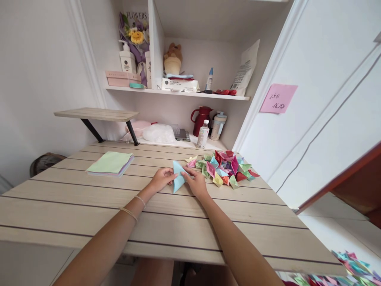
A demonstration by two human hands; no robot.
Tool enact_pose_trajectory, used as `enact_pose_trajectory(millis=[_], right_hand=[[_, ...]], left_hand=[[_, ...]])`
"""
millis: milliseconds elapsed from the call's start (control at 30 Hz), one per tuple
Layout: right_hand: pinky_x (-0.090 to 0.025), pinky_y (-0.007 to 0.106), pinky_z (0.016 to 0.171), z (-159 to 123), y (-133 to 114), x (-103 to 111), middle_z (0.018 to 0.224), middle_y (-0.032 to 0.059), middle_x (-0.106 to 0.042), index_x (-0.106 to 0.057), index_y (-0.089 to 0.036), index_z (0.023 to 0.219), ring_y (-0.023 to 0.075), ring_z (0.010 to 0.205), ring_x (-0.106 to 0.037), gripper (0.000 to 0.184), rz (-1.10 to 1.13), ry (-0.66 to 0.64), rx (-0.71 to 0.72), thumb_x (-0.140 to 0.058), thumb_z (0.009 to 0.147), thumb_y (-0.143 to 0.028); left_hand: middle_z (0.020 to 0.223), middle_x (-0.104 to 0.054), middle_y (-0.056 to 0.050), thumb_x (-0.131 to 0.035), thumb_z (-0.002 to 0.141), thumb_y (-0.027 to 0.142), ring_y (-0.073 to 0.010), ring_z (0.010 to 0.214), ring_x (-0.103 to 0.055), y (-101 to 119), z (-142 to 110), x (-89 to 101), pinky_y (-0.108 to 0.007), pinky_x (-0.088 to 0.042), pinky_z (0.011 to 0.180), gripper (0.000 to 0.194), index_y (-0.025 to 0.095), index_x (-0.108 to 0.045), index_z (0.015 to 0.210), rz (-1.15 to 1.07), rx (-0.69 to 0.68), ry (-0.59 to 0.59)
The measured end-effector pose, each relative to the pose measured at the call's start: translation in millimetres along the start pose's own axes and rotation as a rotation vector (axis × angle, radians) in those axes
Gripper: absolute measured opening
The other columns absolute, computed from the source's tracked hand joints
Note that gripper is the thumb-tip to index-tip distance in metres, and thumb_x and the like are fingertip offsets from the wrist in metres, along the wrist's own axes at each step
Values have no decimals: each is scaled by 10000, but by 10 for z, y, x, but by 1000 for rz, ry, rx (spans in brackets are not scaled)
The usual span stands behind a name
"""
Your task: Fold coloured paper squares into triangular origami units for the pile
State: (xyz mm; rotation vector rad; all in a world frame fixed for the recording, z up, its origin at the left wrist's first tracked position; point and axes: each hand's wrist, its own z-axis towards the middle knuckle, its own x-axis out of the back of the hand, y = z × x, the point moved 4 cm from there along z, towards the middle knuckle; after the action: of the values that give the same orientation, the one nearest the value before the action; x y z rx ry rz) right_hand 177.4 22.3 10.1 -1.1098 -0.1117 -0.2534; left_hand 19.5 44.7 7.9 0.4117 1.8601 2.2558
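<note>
A light blue sheet of folded paper [178,179] is held between my two hands over the middle of the table. My left hand [162,178] pinches its left edge with thumb and fingers. On the other side, my right hand [195,180] grips the right edge, thumb on the near face and fingers behind. The paper has a pointed, roughly triangular outline. Just right of my right hand lies a heap of small folded paper boats [223,169] in many colours. To the left sits a stack of square paper [111,163], pale green on top.
A small raised shelf [98,114] stands at the table's back left. Along the back are a clear bottle [203,135], a red jug [202,120] and a plastic bag [159,133]. More folded paper [354,264] lies low at the right. A pink note [279,98] is on the wall.
</note>
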Motion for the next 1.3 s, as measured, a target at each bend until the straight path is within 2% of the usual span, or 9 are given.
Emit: enact_pose_trajectory(millis=[267, 467, 600, 700, 800, 900, 1000, 1133, 1300], right_hand=[[-451, 255, 512, 11, 64, -51, 695, 21, -624, -589, -180, 878, 160, 610, -549, 315, 322, -23, -141, -508, 753, -458], [-427, 250, 573, 23, 71, -12, 741, 14, -612, -607, -175, 768, 146, 646, -523, 218, 308, 10, -152, -597, 682, -375], [-411, 257, 602, 26, 45, 1, 703, 6, -611, -642, -169, 750, 130, 604, -500, 194, 214, 14, -84, -639, 641, -329], [-432, 276, 629, 19, 13, -14, 718, 19, -642, -656, -172, 749, 154, 647, -545, 190, 252, -13, -35, -646, 628, -318], [-454, 309, 703, 3, -48, -27, 803, 41, -674, -680, -186, 765, 188, 743, -590, 171, 222, -72, 42, -639, 630, -284], [-453, 326, 759, -13, -97, -24, 840, 44, -682, -691, -201, 784, 201, 792, -599, 164, 123, -93, 105, -609, 650, -250], [-457, 323, 697, -15, -95, 13, 761, 36, -673, -675, -193, 732, 197, 720, -582, 131, -12, 6, 98, -575, 675, -258], [-431, 305, 622, -18, -99, 56, 664, 28, -636, -634, -187, 679, 188, 632, -543, 130, -123, 119, 102, -547, 702, -280], [-398, 284, 619, -40, -208, 12, 679, 43, -619, -616, -199, 680, 188, 646, -534, 145, -258, 48, 229, -493, 750, -227]], left_hand=[[744, -581, -35, -688, 610, 354, -86, 528, -512, 46, -5, 3, -206, -429, 455, 296, 126, -627, 787, 129, -74, 37], [706, -561, -23, -618, 662, 402, -110, 595, -516, 61, -2, 25, -180, -427, 413, 266, 141, -604, 713, 124, -93, 75], [793, -588, -33, -652, 633, 399, -100, 597, -538, 31, 20, 130, -158, -418, 401, 336, 155, -572, 851, 67, -78, 254], [813, -616, -50, -671, 620, 385, -97, 555, -571, -43, 43, 201, -165, -430, 411, 424, 159, -533, 950, -6, 33, 344], [729, -641, -58, -630, 660, 355, -110, 523, -599, -87, 65, 146, -194, -460, 463, 352, 135, -556, 924, -81, 142, 178], [708, -646, -45, -598, 683, 309, -118, 531, -614, -56, 45, 73, -209, -472, 494, 336, 144, -565, 974, -104, 150, 40], [728, -641, -34, -587, 697, 327, -93, 488, -588, -10, 15, 39, -210, -466, 487, 331, 157, -554, 980, -111, 124, 15], [593, -573, 4, -554, 729, 433, -55, 389, -483, 34, -7, -3, -174, -375, 391, 313, 135, -541, 823, -131, 55, -10], [597, -561, 18, -613, 700, 422, -77, 445, -519, 33, -29, -51, -199, -413, 453, 397, 146, -494, 959, -240, 40, -24]])
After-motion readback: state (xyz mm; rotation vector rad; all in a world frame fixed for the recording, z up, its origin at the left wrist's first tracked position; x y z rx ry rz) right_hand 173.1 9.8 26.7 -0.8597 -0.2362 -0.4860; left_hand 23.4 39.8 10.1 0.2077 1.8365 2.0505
